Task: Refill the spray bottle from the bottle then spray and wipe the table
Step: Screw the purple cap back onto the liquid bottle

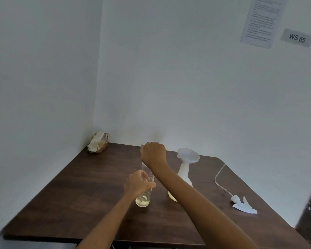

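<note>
Dim, flat light is filling the room, casting only faint shadows on the table (79, 186). Wide-angle distortion is bending lines away from it, and everything is looking slightly soft.

We see the left hand (139, 183) gripping the middle of a clear bottle (144, 198) that stands on the dark table (79, 191), while the right hand (153, 153) closes over its top. Just to the right stands the white spray bottle (184, 174) with a funnel (188, 155) in its neck. The spray head (243, 205) with its tube lies further right, and a napkin holder (98, 142) sits in the far left corner.
</note>
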